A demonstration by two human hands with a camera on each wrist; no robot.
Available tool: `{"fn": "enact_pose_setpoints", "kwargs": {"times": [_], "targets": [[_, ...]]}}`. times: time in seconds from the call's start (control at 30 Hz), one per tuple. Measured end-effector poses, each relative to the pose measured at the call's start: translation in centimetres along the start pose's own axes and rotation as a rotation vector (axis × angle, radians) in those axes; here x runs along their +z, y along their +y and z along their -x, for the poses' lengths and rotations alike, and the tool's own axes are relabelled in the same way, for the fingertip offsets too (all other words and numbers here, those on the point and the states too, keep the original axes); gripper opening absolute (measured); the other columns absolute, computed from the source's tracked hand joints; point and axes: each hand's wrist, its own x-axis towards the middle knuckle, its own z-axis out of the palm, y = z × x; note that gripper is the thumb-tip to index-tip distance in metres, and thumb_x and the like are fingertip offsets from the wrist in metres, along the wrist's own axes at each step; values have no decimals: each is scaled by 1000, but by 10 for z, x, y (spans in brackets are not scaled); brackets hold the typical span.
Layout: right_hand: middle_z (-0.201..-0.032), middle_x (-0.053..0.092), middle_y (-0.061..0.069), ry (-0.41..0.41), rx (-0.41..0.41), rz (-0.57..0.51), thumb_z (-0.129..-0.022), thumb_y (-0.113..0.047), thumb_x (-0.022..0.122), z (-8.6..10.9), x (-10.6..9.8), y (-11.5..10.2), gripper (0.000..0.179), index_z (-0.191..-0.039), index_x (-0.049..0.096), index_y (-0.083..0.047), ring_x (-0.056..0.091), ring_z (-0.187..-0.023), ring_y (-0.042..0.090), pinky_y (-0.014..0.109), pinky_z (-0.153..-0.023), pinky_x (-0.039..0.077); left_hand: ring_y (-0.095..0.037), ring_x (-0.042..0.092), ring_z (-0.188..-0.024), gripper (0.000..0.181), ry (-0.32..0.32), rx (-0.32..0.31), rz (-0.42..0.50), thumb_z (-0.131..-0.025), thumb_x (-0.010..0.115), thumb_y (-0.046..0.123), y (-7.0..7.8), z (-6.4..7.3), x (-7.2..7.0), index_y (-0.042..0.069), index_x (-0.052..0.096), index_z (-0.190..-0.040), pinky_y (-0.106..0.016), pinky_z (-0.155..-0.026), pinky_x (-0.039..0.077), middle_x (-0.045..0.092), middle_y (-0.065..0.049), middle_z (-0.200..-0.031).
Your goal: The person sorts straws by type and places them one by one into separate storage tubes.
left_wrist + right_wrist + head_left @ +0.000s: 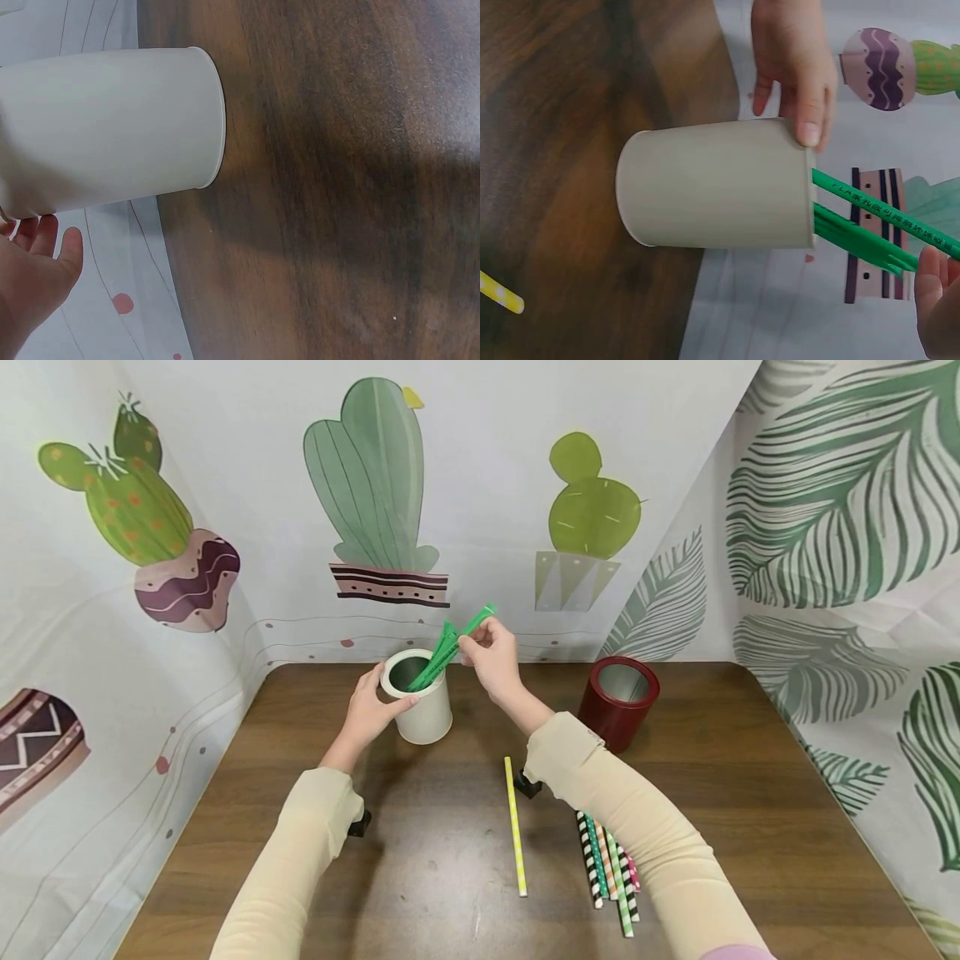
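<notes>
Nearest, on the brown wood-grain table [420, 877], lies a loose cluster of multicoloured patterned straws [620, 885], partly behind the right sleeve; to its left rests a single yellow-and-white straw [515, 827]. Farther back stands a dark red cylindrical can [611, 714], and across from it an upright cream cylindrical can [425, 714].

The left hand [367, 710] grips the cream can's rim between thumb and fingers. The right hand [493, 660] pinches a slim green straw [885, 214], whose lower end is at that can's mouth beside other green straws [862, 244] leaning there. It would be best to brace the can and guide the straw along its own length, clear of its neighbours, so nothing bends or tips.

Dark print on the pinched straw seems to begin "PLA", followed by Chinese characters too small to read surely. Behind hangs a white cactus-and-leaf-print cloth backdrop [480, 443].
</notes>
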Motion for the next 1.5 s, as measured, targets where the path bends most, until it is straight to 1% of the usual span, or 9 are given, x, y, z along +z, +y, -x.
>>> {"fn": "enact_pose_setpoints", "kwargs": {"times": [0.13,0.23,0.3,0.47,0.7,0.8,0.93,1.2,1.5], "targets": [[-73,53,3,-12,16,1,-81,2,56,1,4,9,6,-82,50,3,57,-70,16,40,-64,53,-31,29,-127,93,9,-2,9,-70,70,42,0,0,0,5,21,-140,-48,-101,27,24,-15,-142],[-74,55,5,-19,23,14,-81,1,56,3,7,13,7,-85,52,6,59,-74,24,38,-64,53,-30,32,-124,93,10,-8,17,-70,70,42,1,-1,0,5,21,-140,-47,-100,29,24,-15,-141],[-75,56,6,-21,27,21,-81,0,56,6,10,15,8,-86,54,6,60,-73,22,35,-62,53,-30,33,-123,93,7,-13,20,-70,70,42,2,0,0,6,21,-140,-47,-100,29,24,-14,-142],[-77,59,10,-29,27,45,-81,-1,57,10,17,20,8,-87,56,5,55,-64,6,24,-55,51,-30,33,-123,93,4,-13,24,-71,69,43,1,0,0,7,20,-141,-47,-99,29,24,-14,-142],[-78,60,12,-55,36,113,-82,-6,58,13,23,32,10,-87,58,2,58,-67,16,39,-63,53,-30,31,-124,93,-4,-17,30,-71,68,45,1,1,0,7,19,-141,-48,-99,29,23,-14,-142],[-78,61,10,-71,36,158,-82,-9,58,14,25,38,10,-86,60,0,57,-64,15,29,-57,52,-30,31,-125,94,-9,-24,27,-71,67,47,1,1,0,8,18,-141,-48,-99,29,22,-13,-143],[-74,61,7,-90,18,234,-81,-13,59,15,27,44,10,-85,61,-3,52,-59,10,18,-52,44,-30,31,-125,94,-6,-23,18,-71,67,48,0,0,0,8,18,-141,-48,-100,29,22,-13,-143],[-77,64,6,-92,32,356,-81,-19,60,16,31,50,13,-84,63,-7,55,-73,12,21,-64,44,-31,31,-125,93,5,1,15,-71,68,46,0,-1,0,5,20,-140,-49,-99,29,24,-15,-142],[-81,65,8,-110,55,333,-81,-19,60,17,30,54,15,-88,64,-6,57,-75,13,19,-63,45,-31,32,-124,93,-2,2,11,-72,67,45,1,0,-1,6,19,-141,-48,-99,30,23,-16,-142]]}}
